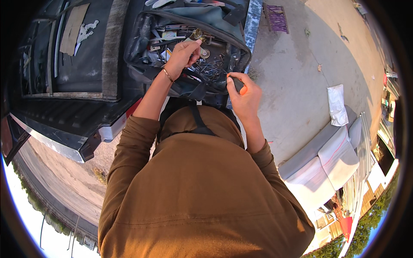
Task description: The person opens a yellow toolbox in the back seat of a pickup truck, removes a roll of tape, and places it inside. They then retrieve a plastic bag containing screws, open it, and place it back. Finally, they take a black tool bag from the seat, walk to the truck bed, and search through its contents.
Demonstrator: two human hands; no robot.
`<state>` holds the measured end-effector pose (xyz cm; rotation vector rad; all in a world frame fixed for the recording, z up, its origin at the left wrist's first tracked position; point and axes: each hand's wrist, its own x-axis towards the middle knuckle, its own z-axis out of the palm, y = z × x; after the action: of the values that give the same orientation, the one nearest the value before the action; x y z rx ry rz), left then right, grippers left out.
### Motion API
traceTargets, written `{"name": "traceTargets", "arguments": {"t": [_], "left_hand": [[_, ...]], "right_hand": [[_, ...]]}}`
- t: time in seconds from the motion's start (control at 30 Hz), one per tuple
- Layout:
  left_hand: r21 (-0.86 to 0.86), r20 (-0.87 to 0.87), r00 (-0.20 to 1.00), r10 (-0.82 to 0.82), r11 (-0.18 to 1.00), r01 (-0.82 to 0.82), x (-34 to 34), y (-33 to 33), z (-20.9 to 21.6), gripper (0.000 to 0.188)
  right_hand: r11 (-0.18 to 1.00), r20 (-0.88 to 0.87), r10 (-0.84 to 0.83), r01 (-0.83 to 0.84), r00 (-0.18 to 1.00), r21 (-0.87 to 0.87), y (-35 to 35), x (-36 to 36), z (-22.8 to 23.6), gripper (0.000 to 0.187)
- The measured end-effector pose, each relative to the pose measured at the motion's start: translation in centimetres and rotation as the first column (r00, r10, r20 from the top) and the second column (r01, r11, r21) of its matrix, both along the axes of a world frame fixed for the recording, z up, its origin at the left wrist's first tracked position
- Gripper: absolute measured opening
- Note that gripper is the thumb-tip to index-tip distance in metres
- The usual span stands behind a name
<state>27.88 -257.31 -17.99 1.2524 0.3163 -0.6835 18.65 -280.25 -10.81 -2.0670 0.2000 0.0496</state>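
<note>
Over an open black tool bag [144,32], my left hand [183,56] is closed, thumb and forefinger together at the tip. A small brass-coloured piece [197,34] shows just past those fingertips; whether they grip it I cannot tell. Beneath the hand lie loose screws and nails [208,71], drill bits and a round metal disc [205,53]. At the bag's near right corner, my right hand [246,96] pinches a small orange object [243,90]. Its orange tip pokes out between thumb and forefinger, and the rest is hidden in the palm.
The bag rests on a dark truck bed beside a blue-white metal edge [253,26]. To the left are a wooden board [112,51] and a piece of cardboard [74,29]. A grey sofa [322,155] and a purple rack [276,18] stand on the concrete at right.
</note>
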Motion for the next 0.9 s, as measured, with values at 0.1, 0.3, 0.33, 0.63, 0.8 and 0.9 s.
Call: {"name": "traceTargets", "arguments": {"t": [0.1, 0.3, 0.33, 0.63, 0.8, 0.9], "left_hand": [[0.433, 0.327, 0.917, -0.23, 0.899, 0.071, -0.2, -1.4, -0.8, 0.037], [0.848, 0.236, 0.717, -0.656, 0.499, 0.178, -0.9, -2.1, -0.5, 0.019], [0.874, 0.198, 0.679, -0.707, 0.441, 0.204, -1.1, -2.1, -0.3, 0.018], [0.952, 0.084, 0.617, -0.783, 0.245, 0.182, -2.3, -2.6, 0.5, 0.027], [0.953, 0.178, 0.585, -0.791, 0.287, 0.098, -2.4, -3.4, 0.4, 0.012], [0.954, 0.219, 0.538, -0.814, 0.293, 0.055, -2.2, -3.9, -0.5, 0.011]], "right_hand": [[1.0, 0.022, 0.004, -0.004, 1.0, -0.011, 0.1, 0.1, -0.3, 0.014], [1.0, 0.022, -0.007, 0.008, 1.0, -0.023, -0.1, -0.1, 0.1, 0.014], [1.0, -0.01, 0.005, -0.005, 1.0, -0.001, -0.1, -0.2, 0.2, 0.014], [0.995, -0.101, 0.09, -0.093, 0.991, -0.028, -0.6, -0.8, 0.6, 0.012], [0.991, -0.088, 0.077, -0.086, 0.993, -0.102, -1.0, -1.1, 1.2, 0.013], [0.991, -0.086, 0.071, -0.08, 0.994, -0.109, -0.9, -0.9, 1.2, 0.014]]}}
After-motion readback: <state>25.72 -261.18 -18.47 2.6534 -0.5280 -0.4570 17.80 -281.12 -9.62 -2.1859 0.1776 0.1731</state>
